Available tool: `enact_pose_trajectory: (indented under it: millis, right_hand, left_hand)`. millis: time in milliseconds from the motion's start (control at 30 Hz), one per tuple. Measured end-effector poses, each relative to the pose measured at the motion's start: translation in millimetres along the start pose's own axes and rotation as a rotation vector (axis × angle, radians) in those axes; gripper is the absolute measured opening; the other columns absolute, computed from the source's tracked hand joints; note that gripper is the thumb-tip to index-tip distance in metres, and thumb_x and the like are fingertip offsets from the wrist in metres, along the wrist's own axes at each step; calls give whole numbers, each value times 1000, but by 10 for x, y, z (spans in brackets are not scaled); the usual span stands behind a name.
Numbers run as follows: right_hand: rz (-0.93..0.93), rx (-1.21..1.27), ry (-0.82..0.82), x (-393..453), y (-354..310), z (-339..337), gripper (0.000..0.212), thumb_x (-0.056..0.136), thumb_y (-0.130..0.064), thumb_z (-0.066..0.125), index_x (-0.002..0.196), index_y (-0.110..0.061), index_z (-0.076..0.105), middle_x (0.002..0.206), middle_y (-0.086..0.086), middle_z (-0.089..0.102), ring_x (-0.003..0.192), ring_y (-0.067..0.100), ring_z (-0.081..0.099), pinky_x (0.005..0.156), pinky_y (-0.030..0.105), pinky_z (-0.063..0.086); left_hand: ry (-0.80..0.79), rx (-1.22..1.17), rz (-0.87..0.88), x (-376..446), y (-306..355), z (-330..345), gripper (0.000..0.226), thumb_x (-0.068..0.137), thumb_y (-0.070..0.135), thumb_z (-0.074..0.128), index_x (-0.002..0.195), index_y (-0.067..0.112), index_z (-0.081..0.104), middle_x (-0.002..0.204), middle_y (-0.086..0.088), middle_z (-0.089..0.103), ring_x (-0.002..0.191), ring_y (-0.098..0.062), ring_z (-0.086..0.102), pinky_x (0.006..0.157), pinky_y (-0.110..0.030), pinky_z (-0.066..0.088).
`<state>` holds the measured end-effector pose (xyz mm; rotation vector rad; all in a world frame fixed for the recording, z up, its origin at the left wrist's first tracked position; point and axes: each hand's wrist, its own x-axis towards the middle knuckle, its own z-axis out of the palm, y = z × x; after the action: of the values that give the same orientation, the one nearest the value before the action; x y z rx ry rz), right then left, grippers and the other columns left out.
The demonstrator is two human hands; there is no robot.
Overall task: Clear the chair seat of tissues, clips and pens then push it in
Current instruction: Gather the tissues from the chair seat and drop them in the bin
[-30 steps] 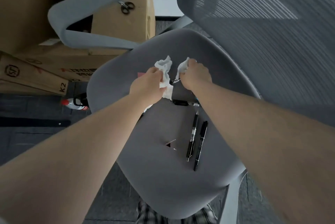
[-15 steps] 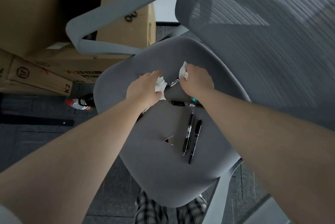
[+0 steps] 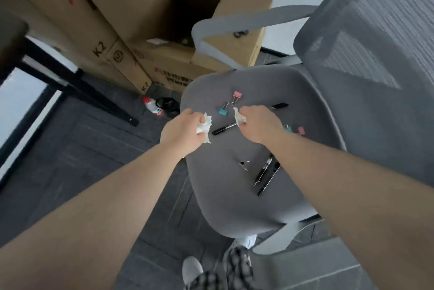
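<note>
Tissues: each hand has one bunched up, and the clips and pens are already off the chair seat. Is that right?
Not quite. The left hand and right hand each hold a crumpled tissue, but the head view shows clips and pens still lying on the chair seat: a pink clip, a teal clip and a pair of black pens among them.

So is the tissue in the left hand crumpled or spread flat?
Crumpled. The tissue is balled up in the closed left hand, with only wrinkled folds sticking out past the fingers, off the chair seat.
</note>
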<state>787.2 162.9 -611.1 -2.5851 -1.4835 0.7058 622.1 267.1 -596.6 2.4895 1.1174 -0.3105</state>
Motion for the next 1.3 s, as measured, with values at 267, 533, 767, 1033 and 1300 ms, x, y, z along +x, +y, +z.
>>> enact_pose_trajectory:
  millis: [267,533,767,1033,1300]
  right_hand:
    - [-190,-189,-125,-482,-1063,411,29,99,-21,36,117,-8,54,116,14,61,114,34,51,78,38,44]
    - [-341,-335,-213,-1499,-2618,1054,25,94,-13,46,117,-6,53,115,15,62,110,35,53,80,41,48]
    - [-625,-325,-261,-2951,-4618,1747,30,98,-16,37,119,-5,55,116,16,63,111,36,55,86,44,49]
    - [-942,-393,-361,-4196,-6302,2693,11,93,-11,42,84,-15,46,90,9,58,100,32,53,67,35,38]
    - [-1047,-459,-545,-4831,-7496,3776,15,91,-12,44,102,-12,54,106,10,62,103,33,57,75,39,48]
  left_hand:
    - [17,-44,-202,-1178,-1025,154,30,89,23,54,119,26,56,116,4,53,88,-22,61,69,-33,46]
    - [96,-157,-384,-3027,-2235,353,29,89,23,54,118,26,57,116,6,53,88,-21,61,68,-31,43]
    - [93,-199,-585,-5213,-3420,497,32,88,21,49,119,26,55,117,5,52,99,-24,61,80,-36,50]
    - [169,-324,-915,-7137,-4453,933,34,89,19,49,122,26,54,118,4,50,100,-24,59,67,-30,40]
    - [228,-478,-1156,-8141,-5210,1483,33,88,19,48,120,25,55,115,3,53,101,-24,59,71,-30,40]
